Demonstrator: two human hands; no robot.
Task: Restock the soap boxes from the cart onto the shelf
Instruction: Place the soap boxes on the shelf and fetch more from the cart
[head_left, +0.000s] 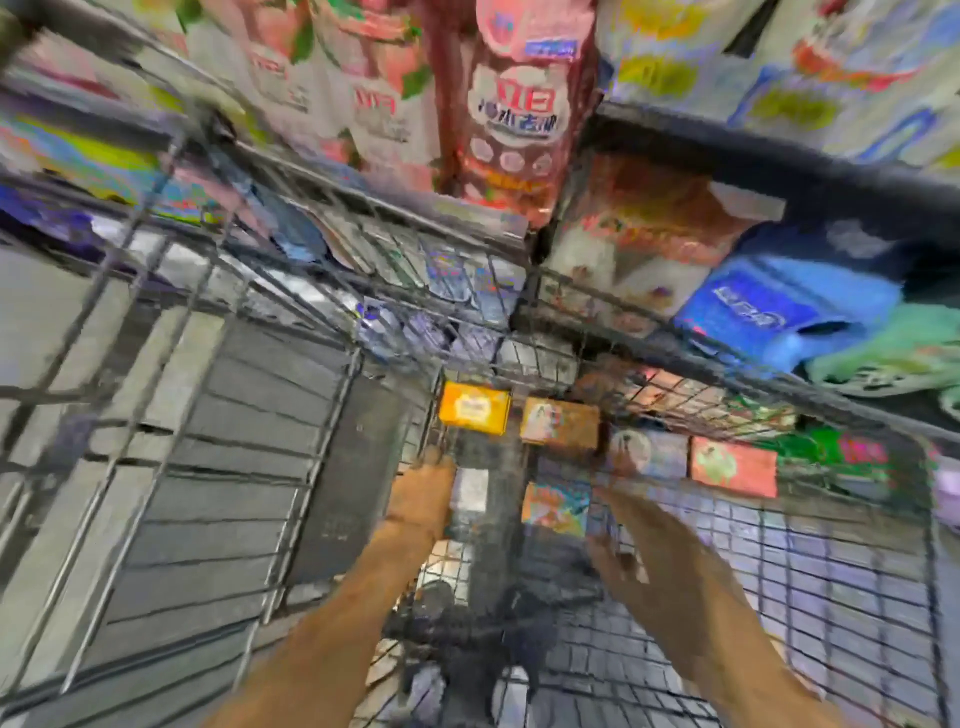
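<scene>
Both hands reaching down into wire cart (857, 597), toward soap boxes.

Left hand (423, 491) beside pale upright box (470, 499), apparently touching it (grasp not determinable through blur). Right hand (618, 540) with fingers extended, grasping nothing, just right of multicoloured box (555, 508). Beyond that box, away from hands: yellow box (474, 408), tan box (560, 423), grey box (649, 454), red box (733, 466), long axes across cart. Right hand nearer multicoloured box. Shelf (727, 358) above cart's far rim.

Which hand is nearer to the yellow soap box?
Left. The left hand reaches up just below the yellow soap box; the right hand is lower and further to the right.
</scene>
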